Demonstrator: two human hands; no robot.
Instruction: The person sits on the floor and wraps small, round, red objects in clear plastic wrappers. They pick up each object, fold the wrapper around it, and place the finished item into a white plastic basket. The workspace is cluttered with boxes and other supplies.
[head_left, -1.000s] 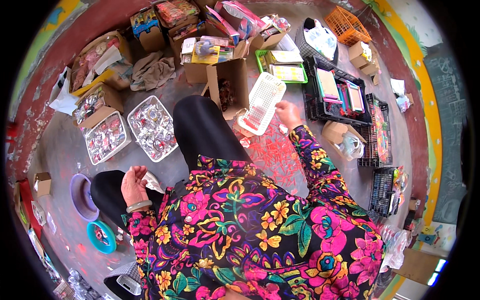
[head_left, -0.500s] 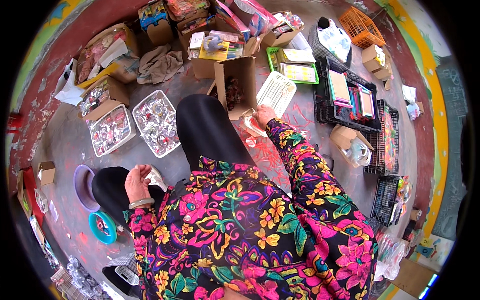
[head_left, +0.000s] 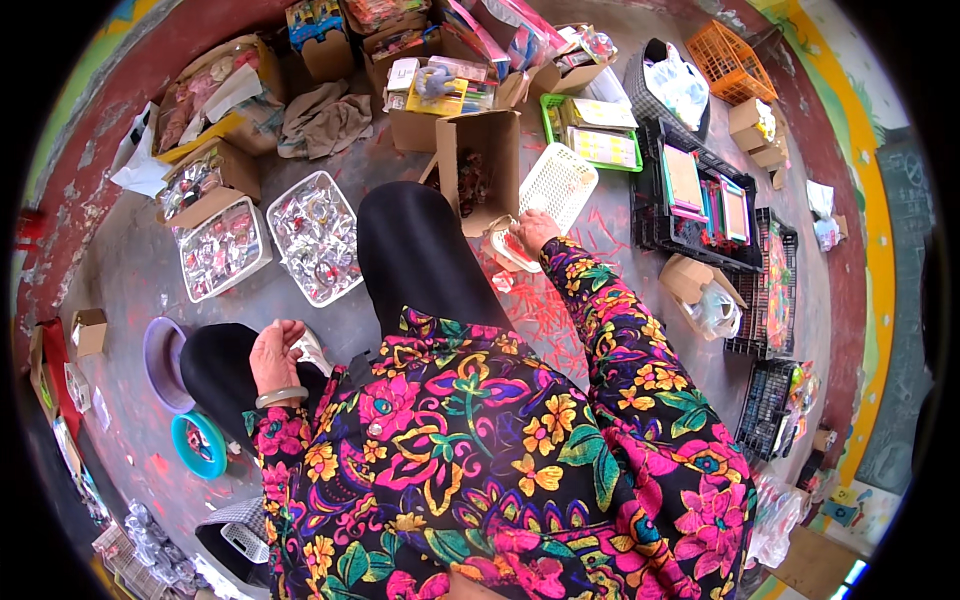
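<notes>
My right hand (head_left: 537, 230) reaches forward to the near end of a white slotted basket (head_left: 563, 185). Its fingers are bent down and closed over a small white-edged thing with red in it (head_left: 513, 248), whose kind I cannot make out. Their tips are hidden. An upright cardboard box (head_left: 495, 160) with small dark red items inside stands just left of that basket. Over my bent left leg, my left hand (head_left: 275, 358) is raised with a pale bangle (head_left: 282, 397) at the wrist. Its fingers curl together, and anything between them is too small to see.
Two white baskets of wrapped trinkets (head_left: 222, 250) (head_left: 315, 238) lie left of my knee. A purple basin (head_left: 166, 365) and a turquoise one (head_left: 199, 445) are at the left. Black crates (head_left: 695, 245) line the right side. Red scraps (head_left: 550, 320) litter the floor.
The view has shifted slightly. My right hand stays at the white-edged thing, and more red shows there. My left hand's fingers have moved a little and remain curled.
</notes>
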